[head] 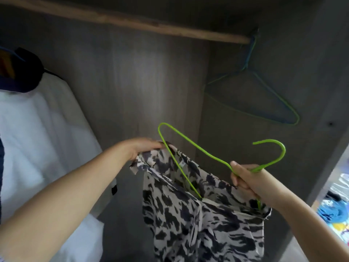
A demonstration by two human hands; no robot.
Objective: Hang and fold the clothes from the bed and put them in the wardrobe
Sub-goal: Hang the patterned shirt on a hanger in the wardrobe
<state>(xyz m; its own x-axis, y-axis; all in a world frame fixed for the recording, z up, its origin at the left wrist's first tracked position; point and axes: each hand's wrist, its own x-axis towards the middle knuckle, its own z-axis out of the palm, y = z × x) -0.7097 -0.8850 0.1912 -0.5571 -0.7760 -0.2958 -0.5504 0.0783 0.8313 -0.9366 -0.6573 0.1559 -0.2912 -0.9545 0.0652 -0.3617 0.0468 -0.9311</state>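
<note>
A black-and-white patterned garment (198,220) hangs partly on a lime-green wire hanger (190,146) in front of the open wardrobe. My right hand (245,178) grips the hanger's neck just below its hook, which points right. My left hand (143,147) holds the garment's left shoulder at the hanger's left corner. That corner of the hanger sticks out bare above the fabric. The hanger's lower bar runs inside the garment and is mostly hidden.
A wooden rail (132,21) crosses the top of the wardrobe. Empty green and blue wire hangers (264,97) hang at its right end. White garments (37,138) and a dark one (22,72) hang at the left. Colourful clothes (336,208) lie outside at the right.
</note>
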